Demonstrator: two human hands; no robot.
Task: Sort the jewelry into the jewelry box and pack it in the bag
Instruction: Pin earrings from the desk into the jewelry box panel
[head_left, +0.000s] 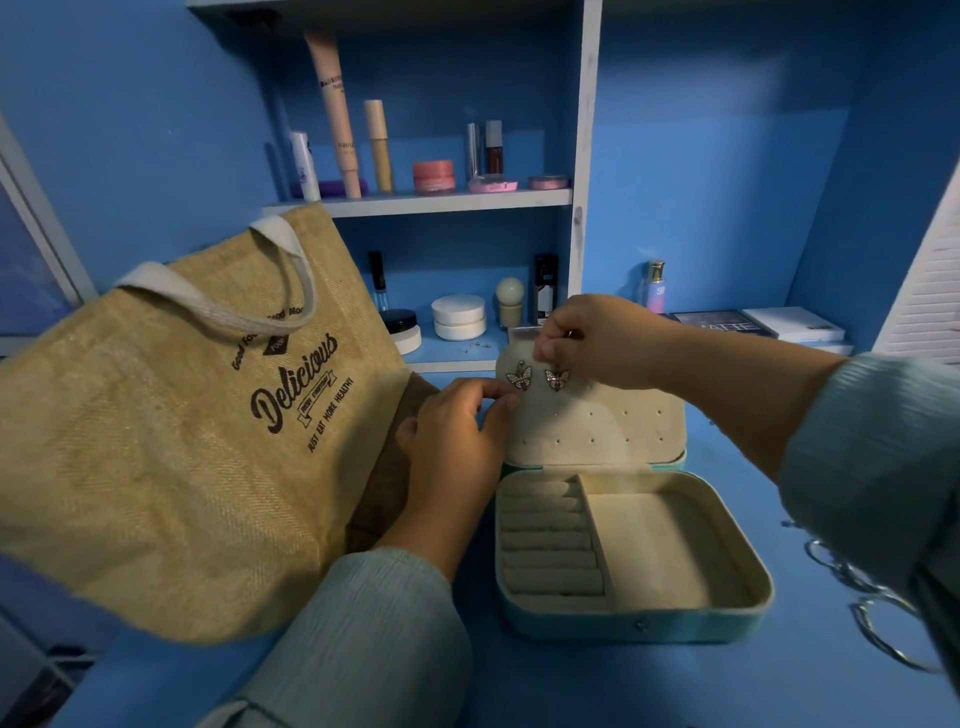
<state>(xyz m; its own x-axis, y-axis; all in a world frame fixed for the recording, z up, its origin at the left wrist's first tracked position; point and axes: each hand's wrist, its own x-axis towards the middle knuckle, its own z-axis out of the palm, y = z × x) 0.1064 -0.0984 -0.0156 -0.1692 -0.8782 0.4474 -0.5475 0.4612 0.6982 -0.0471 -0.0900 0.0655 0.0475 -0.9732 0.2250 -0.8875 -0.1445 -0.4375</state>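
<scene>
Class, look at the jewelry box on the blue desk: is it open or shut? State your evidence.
Open. The jewelry box has its lid raised upright, showing the ring rolls and an empty side compartment.

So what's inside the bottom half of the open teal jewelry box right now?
The teal jewelry box's cream-lined base shows only ring-roll cushions on the left and a bare open compartment on the right. No jewelry is visible there; the near wall hides the front edge.

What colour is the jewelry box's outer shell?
Teal jewelry box shell, cream lining; head view.
</scene>
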